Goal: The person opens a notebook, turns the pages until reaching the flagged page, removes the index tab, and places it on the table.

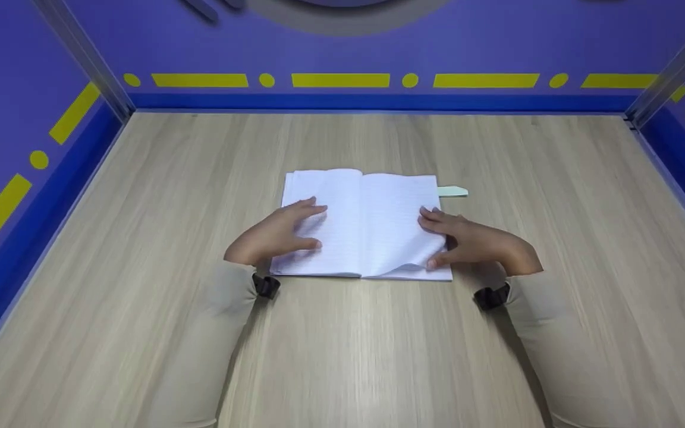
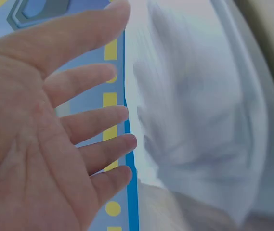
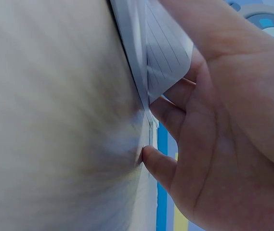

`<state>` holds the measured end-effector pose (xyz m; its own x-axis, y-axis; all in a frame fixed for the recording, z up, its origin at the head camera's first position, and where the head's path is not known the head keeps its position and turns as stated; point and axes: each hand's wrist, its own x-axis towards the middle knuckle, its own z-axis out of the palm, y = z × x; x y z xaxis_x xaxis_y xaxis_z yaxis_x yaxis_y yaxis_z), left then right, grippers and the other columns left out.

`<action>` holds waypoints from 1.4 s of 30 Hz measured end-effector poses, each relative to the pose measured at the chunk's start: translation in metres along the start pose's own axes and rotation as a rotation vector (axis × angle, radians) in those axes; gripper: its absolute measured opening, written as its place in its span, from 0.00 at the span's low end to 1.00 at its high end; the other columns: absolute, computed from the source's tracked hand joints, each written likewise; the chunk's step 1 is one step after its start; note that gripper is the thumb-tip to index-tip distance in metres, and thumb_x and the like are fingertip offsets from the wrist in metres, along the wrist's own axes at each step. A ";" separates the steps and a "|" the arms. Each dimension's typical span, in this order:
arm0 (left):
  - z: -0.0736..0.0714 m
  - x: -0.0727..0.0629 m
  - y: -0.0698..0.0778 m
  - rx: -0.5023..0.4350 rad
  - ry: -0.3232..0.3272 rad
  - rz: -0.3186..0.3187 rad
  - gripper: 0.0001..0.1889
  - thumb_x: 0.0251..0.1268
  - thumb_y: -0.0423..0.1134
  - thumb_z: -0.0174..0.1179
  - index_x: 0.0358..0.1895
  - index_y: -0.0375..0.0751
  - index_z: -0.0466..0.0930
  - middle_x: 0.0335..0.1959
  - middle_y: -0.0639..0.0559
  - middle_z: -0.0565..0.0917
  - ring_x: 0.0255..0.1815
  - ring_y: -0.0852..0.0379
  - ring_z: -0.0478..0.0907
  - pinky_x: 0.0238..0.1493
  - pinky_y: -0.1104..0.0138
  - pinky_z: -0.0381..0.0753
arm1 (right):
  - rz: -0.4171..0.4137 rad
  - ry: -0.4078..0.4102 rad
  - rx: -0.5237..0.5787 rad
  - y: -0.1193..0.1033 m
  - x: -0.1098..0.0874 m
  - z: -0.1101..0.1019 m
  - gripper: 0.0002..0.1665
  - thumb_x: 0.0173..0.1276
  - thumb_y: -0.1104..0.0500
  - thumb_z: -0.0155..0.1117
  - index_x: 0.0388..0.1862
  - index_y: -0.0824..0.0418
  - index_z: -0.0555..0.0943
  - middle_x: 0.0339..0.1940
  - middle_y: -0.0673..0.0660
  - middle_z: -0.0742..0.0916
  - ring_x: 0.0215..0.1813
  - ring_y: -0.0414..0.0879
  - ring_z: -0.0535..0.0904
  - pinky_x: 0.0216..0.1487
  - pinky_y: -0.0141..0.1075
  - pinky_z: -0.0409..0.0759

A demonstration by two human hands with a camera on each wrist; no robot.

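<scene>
A notebook (image 1: 399, 202) with ruled white pages lies open on the table. My left hand (image 1: 280, 233) is over its left page, thumb and fingers spread and holding nothing. In the left wrist view the palm of that left hand (image 2: 45, 130) faces the camera beside the blurred pages (image 2: 199, 96). At the right edge of the notebook, my right hand (image 1: 464, 239) holds a page (image 1: 408, 252) whose lower corner is bent up. The lifted lined page (image 3: 168, 57) shows between thumb and fingers of the right hand (image 3: 209, 115) in the right wrist view.
A pale green strip (image 1: 453, 191) sticks out past the notebook's upper right edge. Purple-blue panels (image 1: 342, 56) with yellow marks stand along the back and both sides of the wooden table (image 1: 342, 345). A black wrist camera (image 1: 267, 286) sits below the left hand.
</scene>
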<state>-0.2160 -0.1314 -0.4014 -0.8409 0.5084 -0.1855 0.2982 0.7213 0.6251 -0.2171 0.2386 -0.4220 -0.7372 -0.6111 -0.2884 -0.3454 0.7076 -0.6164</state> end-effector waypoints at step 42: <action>0.078 0.031 0.090 0.201 0.067 0.445 0.19 0.64 0.42 0.63 0.57 0.43 0.79 0.50 0.52 0.82 0.44 0.59 0.79 0.49 0.69 0.78 | 0.005 0.010 -0.021 -0.004 0.000 0.000 0.54 0.60 0.41 0.68 0.76 0.63 0.54 0.79 0.60 0.52 0.80 0.60 0.41 0.74 0.61 0.42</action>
<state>-0.1802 -0.0141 -0.4099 -0.6373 0.7613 0.1196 0.7109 0.5209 0.4726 -0.2157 0.2355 -0.4201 -0.7446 -0.6041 -0.2841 -0.3535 0.7178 -0.5998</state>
